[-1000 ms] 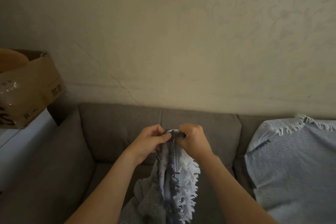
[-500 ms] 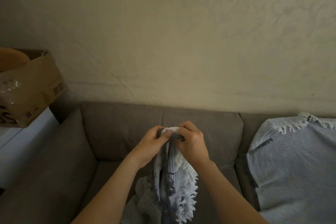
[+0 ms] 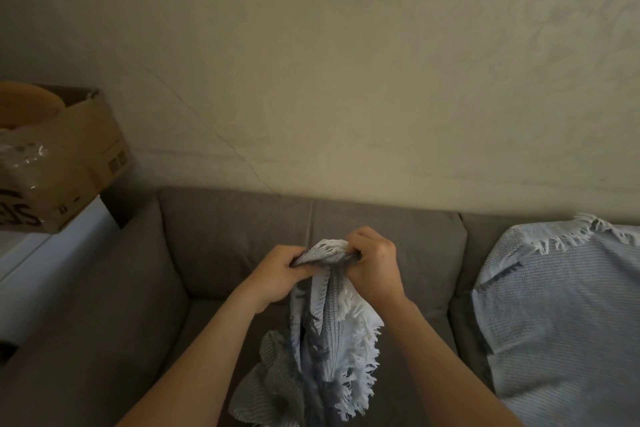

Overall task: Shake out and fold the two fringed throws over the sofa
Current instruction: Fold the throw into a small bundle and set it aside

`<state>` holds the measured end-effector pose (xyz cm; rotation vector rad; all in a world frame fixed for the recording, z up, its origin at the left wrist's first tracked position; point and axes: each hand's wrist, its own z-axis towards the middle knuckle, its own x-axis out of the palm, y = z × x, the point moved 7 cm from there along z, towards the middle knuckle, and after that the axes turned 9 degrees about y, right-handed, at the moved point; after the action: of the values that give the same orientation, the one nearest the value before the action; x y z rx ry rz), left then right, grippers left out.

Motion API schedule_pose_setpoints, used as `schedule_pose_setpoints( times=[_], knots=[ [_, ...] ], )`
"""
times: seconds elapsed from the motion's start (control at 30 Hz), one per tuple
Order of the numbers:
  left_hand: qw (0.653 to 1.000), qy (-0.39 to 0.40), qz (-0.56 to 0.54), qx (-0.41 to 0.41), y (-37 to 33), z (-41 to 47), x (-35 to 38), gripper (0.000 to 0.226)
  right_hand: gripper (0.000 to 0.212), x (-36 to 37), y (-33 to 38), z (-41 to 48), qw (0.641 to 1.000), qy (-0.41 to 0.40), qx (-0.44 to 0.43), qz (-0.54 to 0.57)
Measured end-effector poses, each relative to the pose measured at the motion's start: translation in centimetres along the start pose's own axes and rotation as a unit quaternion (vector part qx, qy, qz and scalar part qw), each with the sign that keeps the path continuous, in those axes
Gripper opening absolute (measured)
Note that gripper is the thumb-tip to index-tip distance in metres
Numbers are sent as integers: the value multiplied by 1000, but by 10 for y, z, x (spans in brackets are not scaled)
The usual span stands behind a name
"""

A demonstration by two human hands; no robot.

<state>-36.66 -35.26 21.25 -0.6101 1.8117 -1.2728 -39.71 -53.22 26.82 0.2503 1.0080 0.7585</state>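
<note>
Throw (image 3: pixel 329 329) hangs bunched at lower centre before the sofa (image 3: pixel 225 246), its top edge pinched tight by the left hand (image 3: pixel 277 276) and right hand (image 3: pixel 375 265). Since half a second ago the hands have drawn slightly apart, so a short span of weave now shows between them; the second throw (image 3: pixel 561 322) lies unchanged, draped on the sofa at lower right.

Both forearms come up from the bottom edge and meet around the lower middle of the frame. The left hand (image 3: pixel 277 276) and right hand (image 3: pixel 375 262) are close together, knuckles up, fingers curled and pinching bunched cloth between them.
</note>
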Motion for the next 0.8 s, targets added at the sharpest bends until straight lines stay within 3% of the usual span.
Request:
schedule_pose_setpoints(
  times=[0.27,0.43,0.53,0.67,0.8],
  knots=[
    [970,41,-236,-34,12,-9,4,34,30,4,-15,0,999,25,30,-24],
    [951,17,-296,-92,9,-8,4,31,32,2,19,-6,991,19,-67,-113],
    [954,-20,-281,-104,5,-6,4,28,22,16,41,-17,976,27,-147,-157],
    [959,-53,-256,-112,8,-3,11,26,10,38,45,-25,982,80,-156,-75],
    [953,-83,-264,-128,15,-3,13,28,22,34,31,-18,994,91,-55,31]
  ],
)
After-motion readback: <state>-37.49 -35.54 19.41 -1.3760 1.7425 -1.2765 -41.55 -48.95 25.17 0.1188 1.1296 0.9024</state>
